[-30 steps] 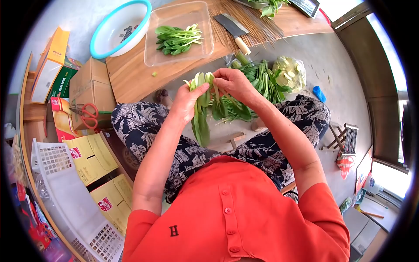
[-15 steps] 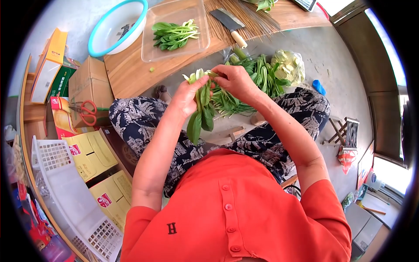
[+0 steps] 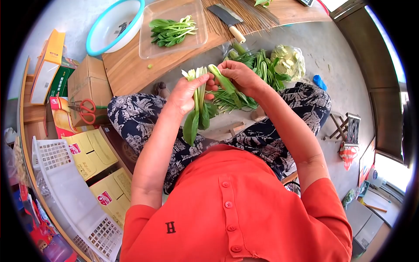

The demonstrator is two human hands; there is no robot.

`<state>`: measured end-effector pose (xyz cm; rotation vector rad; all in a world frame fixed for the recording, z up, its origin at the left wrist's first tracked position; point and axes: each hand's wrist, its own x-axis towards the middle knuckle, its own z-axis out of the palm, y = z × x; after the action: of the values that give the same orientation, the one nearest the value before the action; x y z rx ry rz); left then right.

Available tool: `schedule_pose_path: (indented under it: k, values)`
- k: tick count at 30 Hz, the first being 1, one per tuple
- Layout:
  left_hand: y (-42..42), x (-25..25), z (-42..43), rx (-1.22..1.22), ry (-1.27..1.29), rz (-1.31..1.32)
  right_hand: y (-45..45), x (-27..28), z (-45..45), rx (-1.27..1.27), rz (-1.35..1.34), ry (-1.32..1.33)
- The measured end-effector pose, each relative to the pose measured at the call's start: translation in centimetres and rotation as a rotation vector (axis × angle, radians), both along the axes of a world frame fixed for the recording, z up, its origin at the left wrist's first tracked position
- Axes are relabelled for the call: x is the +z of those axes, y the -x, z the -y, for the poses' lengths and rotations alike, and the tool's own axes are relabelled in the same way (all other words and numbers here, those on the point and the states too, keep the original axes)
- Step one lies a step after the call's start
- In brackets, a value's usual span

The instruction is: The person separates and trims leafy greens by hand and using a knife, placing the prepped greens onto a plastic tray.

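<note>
My left hand (image 3: pixel 187 92) is closed round a small bunch of leafy greens (image 3: pixel 199 115), pale stem ends up and dark leaves hanging down. Close beside it, my right hand (image 3: pixel 241 77) pinches a single stalk of greens (image 3: pixel 223 80), its pale end pointing up and left and its leaf trailing down to the right. Below and beyond my right hand lie heaps of long green vegetables (image 3: pixel 266 72) on the floor. More greens (image 3: pixel 172 31) rest in a clear plastic tray (image 3: pixel 146 51) on the wooden table.
On the table (image 3: pixel 124 72) stand a blue-rimmed basin (image 3: pixel 104 39) and a cleaver (image 3: pixel 226 16) lying over thin sticks. A bag of pale vegetables (image 3: pixel 290 63) sits on the floor. Red-handled scissors (image 3: pixel 88 111) hang by a cardboard box (image 3: pixel 89 85); a white plastic basket (image 3: pixel 72 187) is at left.
My right hand has moved slightly right and down, drawing one stalk away from the bunch. My left hand stays nearly in place with the other stalks.
</note>
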<state>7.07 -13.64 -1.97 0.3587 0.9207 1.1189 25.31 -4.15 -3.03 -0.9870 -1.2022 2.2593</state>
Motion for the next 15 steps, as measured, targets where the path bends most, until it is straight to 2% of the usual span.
schedule_pose_path:
  k: [2,12,15]
  values:
    - [-0.5,-0.1,0.0,-0.012,0.054,-0.133,-0.1,-0.1,0.0,0.017,-0.015,0.029]
    - [-2.1,-1.5,0.0,0.18,0.029,-0.275,0.0,1.5,1.2,0.045,-0.036,0.101]
    - [-2.3,-2.0,-0.3,0.195,0.005,-0.383,0.4,1.7,1.8,0.145,0.121,-0.207]
